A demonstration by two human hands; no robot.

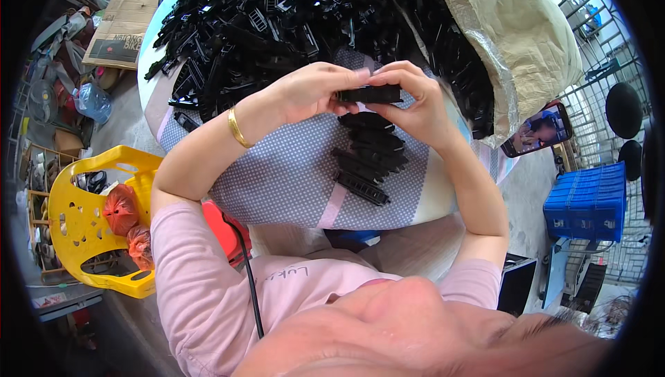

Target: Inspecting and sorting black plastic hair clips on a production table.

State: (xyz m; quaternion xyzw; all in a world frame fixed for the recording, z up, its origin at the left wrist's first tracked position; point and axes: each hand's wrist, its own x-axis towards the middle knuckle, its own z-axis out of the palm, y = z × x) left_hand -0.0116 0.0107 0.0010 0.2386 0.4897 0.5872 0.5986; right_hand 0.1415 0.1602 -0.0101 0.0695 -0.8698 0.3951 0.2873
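Head view: left hand [312, 90] and right hand [424, 105] hold an oblong black plastic part [379, 94] between their fingers [409, 81], slim black plastic pieces [367, 152] lined up just below them.

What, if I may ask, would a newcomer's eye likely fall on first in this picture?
Probably the great heap of black parts spread over the far side of the table. Next, near the middle, the left hand and right hand hold one black piece above a short row of similar pieces. The bright yellow chair stands out at the left.
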